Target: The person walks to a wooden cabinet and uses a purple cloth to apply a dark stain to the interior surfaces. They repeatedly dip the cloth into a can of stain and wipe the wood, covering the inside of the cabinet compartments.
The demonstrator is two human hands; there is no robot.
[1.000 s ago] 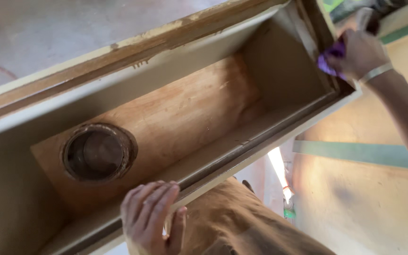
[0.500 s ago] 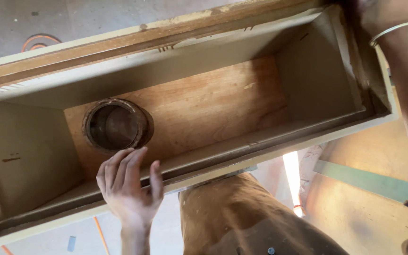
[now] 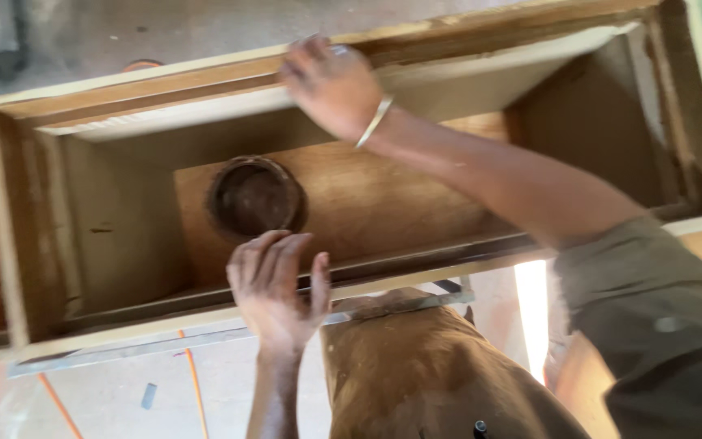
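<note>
Woodwork seen from above: leaning over a long wooden box (image 3: 148, 323), open on top, standing in front of the body and reaching across nearly the whole view.

Laying the left hand (image 3: 278, 284) flat over the near rim, fingers spread and pointing into the inside, not clenching, only pressing down a little. Stretching the right hand (image 3: 331, 85), with a thin metal bangle (image 3: 374, 122) at the wrist, across to the far rim; touching that edge for sure, but hard to tell whether gripping it or only resting there, because of blur.

Judging the box as stiff and rather heavy: thick boards, long body, no give in the walls. Probably awkward more than fragile, tending to swing at the ends. Rough, dry wood, so not slippery, but possibly giving splinters at the raw edges. Best taking hold on the two long rims, opposite each other and near the middle, and not at the round hole (image 3: 255, 197) in the bottom panel, likely the weaker place.

Standing close, with brown trousers (image 3: 424, 366) just under the near rim, above a pale floor (image 3: 107, 390).
</note>
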